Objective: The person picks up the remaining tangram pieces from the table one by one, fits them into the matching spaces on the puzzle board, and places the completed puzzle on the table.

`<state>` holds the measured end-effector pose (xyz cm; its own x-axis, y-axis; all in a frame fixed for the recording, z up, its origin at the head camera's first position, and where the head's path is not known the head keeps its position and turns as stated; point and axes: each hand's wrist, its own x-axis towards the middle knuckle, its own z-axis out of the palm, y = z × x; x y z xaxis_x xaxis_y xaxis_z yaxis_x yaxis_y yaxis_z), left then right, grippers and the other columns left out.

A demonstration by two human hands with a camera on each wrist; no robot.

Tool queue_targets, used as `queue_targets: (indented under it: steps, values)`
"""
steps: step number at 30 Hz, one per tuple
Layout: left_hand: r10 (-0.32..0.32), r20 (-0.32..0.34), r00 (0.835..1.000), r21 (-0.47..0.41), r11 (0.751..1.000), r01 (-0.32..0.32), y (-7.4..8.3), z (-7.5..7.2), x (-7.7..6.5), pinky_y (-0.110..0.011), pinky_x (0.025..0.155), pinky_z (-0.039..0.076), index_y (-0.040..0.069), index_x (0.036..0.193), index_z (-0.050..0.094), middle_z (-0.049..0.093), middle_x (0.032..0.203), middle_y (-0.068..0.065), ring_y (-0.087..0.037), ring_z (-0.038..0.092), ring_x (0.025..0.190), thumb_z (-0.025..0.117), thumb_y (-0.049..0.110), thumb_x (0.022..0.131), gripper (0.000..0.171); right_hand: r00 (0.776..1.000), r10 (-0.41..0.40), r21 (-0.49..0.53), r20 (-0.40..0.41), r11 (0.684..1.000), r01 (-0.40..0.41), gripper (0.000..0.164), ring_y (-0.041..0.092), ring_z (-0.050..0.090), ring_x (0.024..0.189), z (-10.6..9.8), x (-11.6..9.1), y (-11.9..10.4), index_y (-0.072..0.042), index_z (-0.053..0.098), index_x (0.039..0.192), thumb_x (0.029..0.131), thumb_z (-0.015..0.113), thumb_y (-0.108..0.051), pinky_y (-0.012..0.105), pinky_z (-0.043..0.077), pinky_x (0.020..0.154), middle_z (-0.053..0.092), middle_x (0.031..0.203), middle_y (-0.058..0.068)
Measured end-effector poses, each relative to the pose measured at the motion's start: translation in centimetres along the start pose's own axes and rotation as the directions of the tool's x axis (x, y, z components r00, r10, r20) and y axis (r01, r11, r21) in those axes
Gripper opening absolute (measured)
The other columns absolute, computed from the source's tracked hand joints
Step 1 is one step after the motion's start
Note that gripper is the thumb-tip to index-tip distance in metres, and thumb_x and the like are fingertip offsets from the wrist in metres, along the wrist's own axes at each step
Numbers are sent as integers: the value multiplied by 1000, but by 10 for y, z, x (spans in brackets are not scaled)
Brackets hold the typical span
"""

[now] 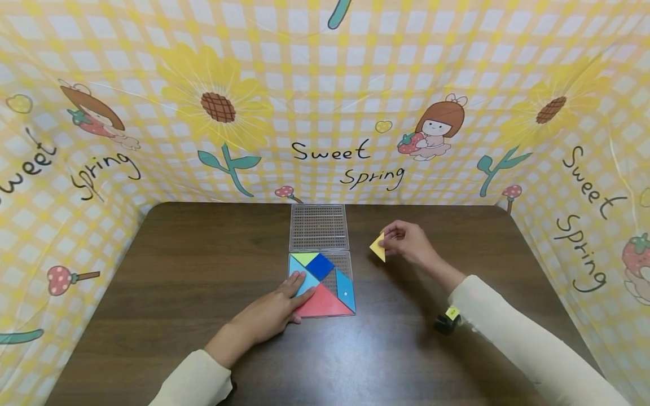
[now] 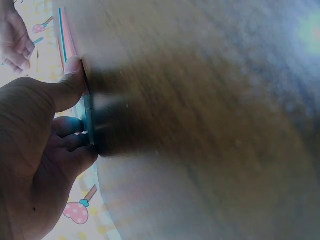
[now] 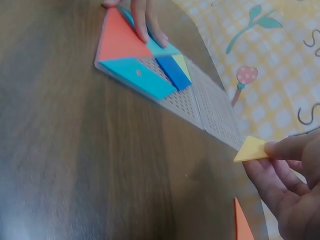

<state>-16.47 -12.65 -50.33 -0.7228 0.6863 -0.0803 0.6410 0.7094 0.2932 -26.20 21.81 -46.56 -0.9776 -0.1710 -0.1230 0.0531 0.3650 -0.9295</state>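
A clear tangram case [image 1: 354, 293] lies unfolded on the dark table, holding flat coloured pieces. Straight fingers of my left hand [image 1: 271, 310] press on its light blue triangle [image 1: 301, 286], and the thumb is at the near left edge. Beside them lie a red triangle [image 1: 325, 303], a dark blue square [image 1: 320, 267], a lime green triangle [image 1: 304, 257] and a blue parallelogram [image 1: 345, 290] with a pale dot. Right of the case, my right hand [image 1: 406, 243] pinches a small yellow triangle [image 1: 378, 248] between thumb and fingers, above the tabletop.
The case's perforated lid [image 1: 319, 227] lies flat behind its filled half. An orange triangular piece [image 3: 242, 222] shows at the bottom of the right wrist view, hidden in the head view. A checked cloth [image 1: 325, 101] surrounds the table's back and sides.
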Motion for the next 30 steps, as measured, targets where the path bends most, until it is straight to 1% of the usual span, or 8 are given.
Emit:
queue_targets:
  steps: [4, 10, 18, 23, 25, 30]
  values:
    - [0, -4, 1000, 0, 1000, 0, 1, -1, 0, -42, 106, 42, 16, 148, 38, 22, 158, -19, -34, 24, 145, 60, 33, 94, 61, 1000, 7, 4, 12, 1000, -7, 24, 22, 66, 79, 12, 0, -3, 7, 62, 104, 82, 72, 1, 43, 59, 73, 61, 93, 20]
    - [1, -9, 1000, 2, 1000, -1, 2, -1, -1, -42, 105, 42, 16, 148, 39, 23, 157, -19, -35, 25, 145, 61, 33, 94, 61, 999, 11, 38, 46, 999, -13, 24, 19, 63, 75, 32, 0, -8, 7, 60, 103, 82, 71, 5, 47, 58, 74, 59, 88, 14]
    - [2, -7, 1000, 10, 1000, -2, 1, -1, 0, -41, 105, 43, 16, 148, 37, 22, 158, -19, -34, 24, 145, 60, 33, 94, 61, 995, 25, 89, 96, 995, -33, 23, 24, 64, 74, 57, -2, -11, 4, 61, 101, 81, 72, 6, 52, 57, 74, 58, 85, 13]
    - [-11, 17, 1000, -10, 1000, 11, 1, -2, 1, -42, 106, 41, 18, 149, 36, 22, 158, -17, -33, 22, 146, 60, 35, 94, 62, 993, 23, 102, 119, 994, -35, 21, 27, 65, 74, 68, -2, -10, 5, 61, 100, 81, 71, 6, 52, 57, 73, 58, 84, 13]
    - [-20, 28, 999, -15, 1000, 20, 1, -3, 1, -42, 107, 40, 19, 149, 36, 21, 159, -16, -33, 21, 146, 60, 36, 94, 62, 993, 27, 87, 117, 996, -37, 21, 26, 65, 74, 72, -3, -11, 4, 62, 100, 81, 71, 5, 51, 57, 73, 58, 84, 14]
    - [-30, 43, 999, -14, 999, 31, 2, -3, 1, -42, 107, 40, 19, 149, 36, 21, 159, -15, -33, 21, 146, 60, 36, 94, 62, 993, 54, 6, 109, 998, -55, 21, 23, 66, 73, 83, -5, -11, -2, 63, 98, 81, 74, 1, 43, 59, 68, 60, 84, 13]
